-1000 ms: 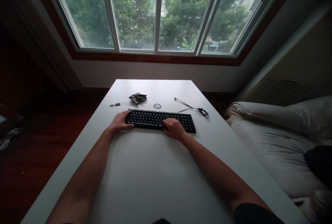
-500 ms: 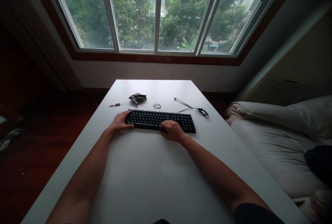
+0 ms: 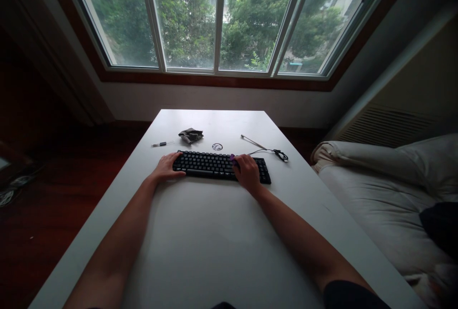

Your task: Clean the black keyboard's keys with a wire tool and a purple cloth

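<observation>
A black keyboard (image 3: 207, 163) lies flat across the white table. My left hand (image 3: 166, 166) grips its left end, the thumb along the front edge and the fingers toward the back. Over the right part of the keys, my right hand (image 3: 247, 171) is closed around a small purple object (image 3: 233, 160). Only a bit of that object shows at the fingertips, so its kind is unclear. The keyboard's cable (image 3: 281, 155) is bundled behind its right end.
On the white table (image 3: 214, 232), behind the keyboard, lie a crumpled grey cloth (image 3: 191, 135), a small dark-handled tool (image 3: 162, 143), a round clear item (image 3: 217, 146) and a thin stick (image 3: 253, 142). A pale sofa (image 3: 372, 194) stands to the right, below a window (image 3: 214, 22) ahead.
My right hand has moved right and away from me, from the front edge onto the keys, and purple now shows at its fingertips. My left hand and the keyboard stay in place.
</observation>
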Tool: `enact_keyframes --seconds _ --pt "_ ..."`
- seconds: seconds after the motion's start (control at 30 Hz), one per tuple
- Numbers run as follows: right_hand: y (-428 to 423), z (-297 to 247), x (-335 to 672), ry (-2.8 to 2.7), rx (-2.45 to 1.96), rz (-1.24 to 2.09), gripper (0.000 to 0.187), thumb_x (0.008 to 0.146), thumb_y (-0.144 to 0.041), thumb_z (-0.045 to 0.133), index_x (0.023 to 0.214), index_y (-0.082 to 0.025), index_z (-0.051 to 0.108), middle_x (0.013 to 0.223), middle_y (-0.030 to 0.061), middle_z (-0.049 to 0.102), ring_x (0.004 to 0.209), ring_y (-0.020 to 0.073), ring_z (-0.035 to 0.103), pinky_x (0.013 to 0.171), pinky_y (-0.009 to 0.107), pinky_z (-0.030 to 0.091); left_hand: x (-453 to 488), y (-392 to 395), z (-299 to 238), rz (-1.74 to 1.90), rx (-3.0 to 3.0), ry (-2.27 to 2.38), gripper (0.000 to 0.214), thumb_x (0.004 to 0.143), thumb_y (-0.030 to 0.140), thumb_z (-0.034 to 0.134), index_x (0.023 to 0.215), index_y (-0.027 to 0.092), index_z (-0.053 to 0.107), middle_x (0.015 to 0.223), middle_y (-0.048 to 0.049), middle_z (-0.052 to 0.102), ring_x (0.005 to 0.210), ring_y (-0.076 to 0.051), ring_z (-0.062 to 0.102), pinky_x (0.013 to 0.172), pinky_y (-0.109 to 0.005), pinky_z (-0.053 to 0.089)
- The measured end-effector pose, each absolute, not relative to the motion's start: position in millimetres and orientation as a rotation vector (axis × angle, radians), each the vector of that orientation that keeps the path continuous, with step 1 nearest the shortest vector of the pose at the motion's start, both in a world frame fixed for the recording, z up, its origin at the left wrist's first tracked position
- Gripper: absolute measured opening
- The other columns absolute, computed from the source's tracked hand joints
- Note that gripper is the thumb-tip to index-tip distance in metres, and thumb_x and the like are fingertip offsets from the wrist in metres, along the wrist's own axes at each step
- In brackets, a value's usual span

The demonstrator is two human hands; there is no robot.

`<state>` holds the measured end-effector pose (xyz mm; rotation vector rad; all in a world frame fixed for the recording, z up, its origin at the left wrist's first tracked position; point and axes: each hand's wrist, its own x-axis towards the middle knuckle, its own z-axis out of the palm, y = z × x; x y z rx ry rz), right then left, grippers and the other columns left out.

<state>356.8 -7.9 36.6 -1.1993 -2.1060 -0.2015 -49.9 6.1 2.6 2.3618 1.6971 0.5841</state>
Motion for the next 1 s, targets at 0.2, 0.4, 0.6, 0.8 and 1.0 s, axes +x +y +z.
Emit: enact_keyframes --seconds 0.2,0.4,0.6,0.8,1.0 --pt "3.8 30.4 359.7 -2.057 -1.285 -0.236 0.016 0.092 -0.014 0.055 0.103 -0.02 0.065 0.101 0.0102 0.066 0.098 0.0265 0.058 0.091 0.039 0.046 -49.4 5.2 3.3 0.595 2.371 1.694 0.099 0.069 0.071 0.072 0.151 0.026 0.042 0.151 -0.0103 0.049 0.138 -0.037 0.045 0.117 -0.049 0.031" --pt "-5.8 19.8 340.2 -2.28 -1.008 0.048 0.026 0.093 -0.009 0.053 0.109 -0.023 0.066 0.118 0.0065 0.07 0.113 0.0215 0.064 0.098 0.035 0.051 -50.0 5.7 1.2 0.616 2.379 1.693 0.098 0.069 0.071 0.072 0.151 0.026 0.043 0.151 -0.0097 0.05 0.138 -0.037 0.045 0.118 -0.05 0.031" --pt "-18.6 20.7 328.9 -2.397 -0.752 0.153 0.031 0.091 -0.007 0.053 0.115 -0.023 0.067 0.125 0.0052 0.071 0.121 0.019 0.064 0.104 0.033 0.051 -48.4 4.7 3.1 0.576 2.375 1.703 0.099 0.07 0.072 0.071 0.152 0.026 0.041 0.153 -0.0102 0.048 0.139 -0.037 0.044 0.119 -0.05 0.029" --pt "-17.9 20.7 331.3 -2.447 -0.626 0.24 0.042 0.088 -0.007 0.054 0.124 -0.025 0.065 0.131 0.0051 0.068 0.127 0.019 0.061 0.108 0.034 0.049 -47.8 3.9 3.4 0.574 2.37 1.703 0.098 0.071 0.071 0.07 0.152 0.026 0.041 0.153 -0.01 0.047 0.139 -0.037 0.043 0.118 -0.05 0.031" --pt "-19.5 19.5 331.5 -2.404 -0.644 0.3 0.052 0.086 -0.002 0.051 0.133 -0.024 0.057 0.131 0.0062 0.068 0.122 0.0188 0.064 0.105 0.034 0.051 -48.4 5.3 2.1 0.586 2.372 1.698 0.098 0.07 0.07 0.072 0.152 0.026 0.042 0.152 -0.0098 0.049 0.138 -0.038 0.045 0.117 -0.05 0.032"
